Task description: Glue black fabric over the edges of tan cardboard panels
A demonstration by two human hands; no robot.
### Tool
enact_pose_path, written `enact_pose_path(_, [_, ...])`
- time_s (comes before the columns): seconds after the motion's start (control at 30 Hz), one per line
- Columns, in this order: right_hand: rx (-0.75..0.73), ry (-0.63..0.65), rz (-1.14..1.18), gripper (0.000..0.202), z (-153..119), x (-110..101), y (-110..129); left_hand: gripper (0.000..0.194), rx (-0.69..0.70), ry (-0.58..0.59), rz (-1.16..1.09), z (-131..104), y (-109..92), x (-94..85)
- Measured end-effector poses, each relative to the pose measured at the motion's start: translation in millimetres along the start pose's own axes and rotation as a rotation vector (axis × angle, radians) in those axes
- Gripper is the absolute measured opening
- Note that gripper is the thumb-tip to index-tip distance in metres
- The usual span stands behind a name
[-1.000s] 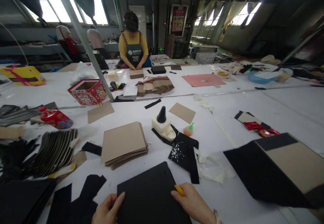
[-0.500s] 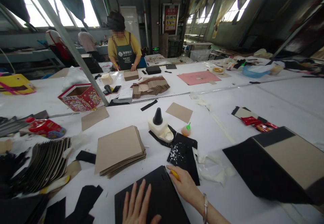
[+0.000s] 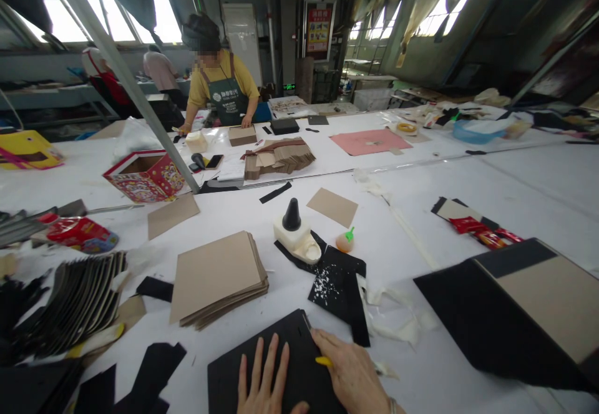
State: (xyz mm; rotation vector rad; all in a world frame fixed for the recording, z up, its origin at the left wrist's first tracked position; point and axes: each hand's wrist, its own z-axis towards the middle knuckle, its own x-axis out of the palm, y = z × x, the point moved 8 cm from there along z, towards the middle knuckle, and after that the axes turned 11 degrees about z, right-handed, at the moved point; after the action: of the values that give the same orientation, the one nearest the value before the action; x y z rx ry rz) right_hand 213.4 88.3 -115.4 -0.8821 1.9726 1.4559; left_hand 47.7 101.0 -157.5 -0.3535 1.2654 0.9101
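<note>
A black flat panel (image 3: 290,333) lies on the white table at the bottom centre. My left hand (image 3: 266,380) rests on it with fingers spread, holding nothing. At the panel's right edge is my right hand (image 3: 349,367), its fingers closed round a yellow-handled tool (image 3: 322,361); the tool's tip is hidden. Beyond the hands stands a white glue container (image 3: 299,239) with a black cone on top. White specks cover a black scrap (image 3: 334,283) in front of it. A stack of grey-brown boards (image 3: 218,274) lies to the left of the container.
A black and beige cover (image 3: 505,308) lies at the right. Black strips (image 3: 84,295) and a red pouch (image 3: 79,233) are at the left. Across the table a person in a green apron (image 3: 227,96) works beside a metal pole (image 3: 126,83).
My right hand has moved down along the panel's right edge with the yellow tool. My left hand has shifted slightly right. The person across the table leans and reaches further left.
</note>
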Motion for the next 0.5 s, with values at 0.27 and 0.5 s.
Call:
enact_pose_path(0.27, [-0.041,-0.095,0.005,0.060,24,-11,6,0.076,0.055,0.038,0.005,7,-2,-14.2])
enact_pose_path(0.5, [0.121,-0.212,0.133,0.027,16,-27,-19,0.070,-0.318,0.039,-0.172,-14,43,-22.9])
